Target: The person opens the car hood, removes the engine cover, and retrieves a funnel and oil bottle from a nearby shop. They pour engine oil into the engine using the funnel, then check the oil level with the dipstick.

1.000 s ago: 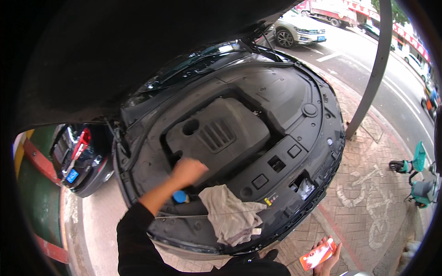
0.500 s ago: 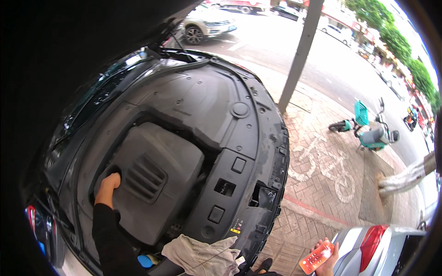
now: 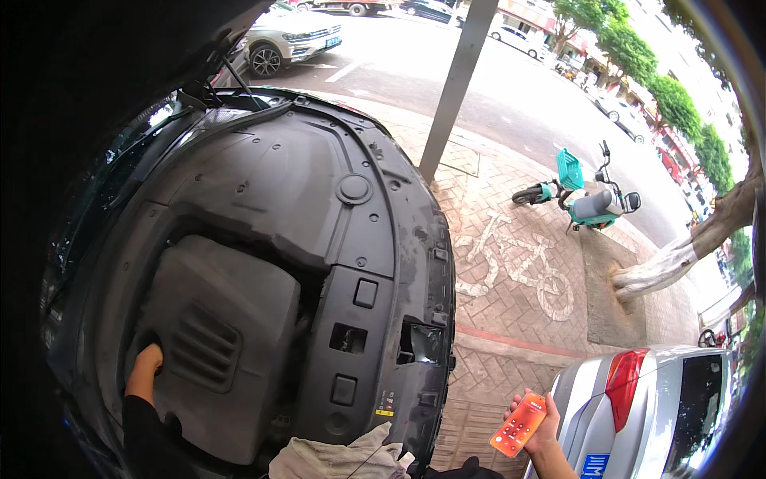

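Note:
My left hand [image 3: 147,361] reaches into a dark recess at the near left edge of the black plastic engine cover [image 3: 219,279]. Its fingers curl down into that recess, and whatever they grip is hidden. Four-slot ribbing is moulded into the cover beside the hand. Off to the right, away from the car, my right hand [image 3: 544,435] holds a phone [image 3: 520,425] with a lit orange screen, its face turned up. A grey cloth [image 3: 339,457] lies crumpled over the near edge of the engine bay.
The raised hood darkens the upper left. Around the bay runs black trim [image 3: 375,319]. A silver car [image 3: 582,399] is parked close at right. Beyond are a grey pole [image 3: 459,88], a teal electric bike [image 3: 594,203], a tree trunk [image 3: 662,267] and street traffic.
My view has swung right, so the car sits farther left. My left hand stays at the same recess. The phone is still in my right hand; more of that forearm shows.

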The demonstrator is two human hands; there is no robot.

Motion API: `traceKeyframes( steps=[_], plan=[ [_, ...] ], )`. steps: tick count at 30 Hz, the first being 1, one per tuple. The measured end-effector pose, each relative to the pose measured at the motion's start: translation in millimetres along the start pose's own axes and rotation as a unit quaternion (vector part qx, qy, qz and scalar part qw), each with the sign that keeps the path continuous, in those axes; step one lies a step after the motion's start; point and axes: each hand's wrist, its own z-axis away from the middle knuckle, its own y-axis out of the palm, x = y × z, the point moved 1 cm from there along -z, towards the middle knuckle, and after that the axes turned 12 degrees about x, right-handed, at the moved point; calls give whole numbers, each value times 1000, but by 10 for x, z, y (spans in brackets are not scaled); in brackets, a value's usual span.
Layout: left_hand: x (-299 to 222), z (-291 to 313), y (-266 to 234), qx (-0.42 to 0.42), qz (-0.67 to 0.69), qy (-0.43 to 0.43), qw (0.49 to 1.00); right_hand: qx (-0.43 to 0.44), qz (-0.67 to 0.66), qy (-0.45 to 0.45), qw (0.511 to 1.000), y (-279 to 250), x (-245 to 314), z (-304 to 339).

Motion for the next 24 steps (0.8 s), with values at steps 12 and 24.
traceKeyframes(
  steps=[12, 24],
  plan=[
    [-188, 331, -14, -46, 74, 43, 995, 18, -15, 23, 999, -50, -139, -172],
    [-1033, 191, -569, -99, 60, 116, 986, 9, -68, -13, 998, 13, -276, -273]
  ],
)
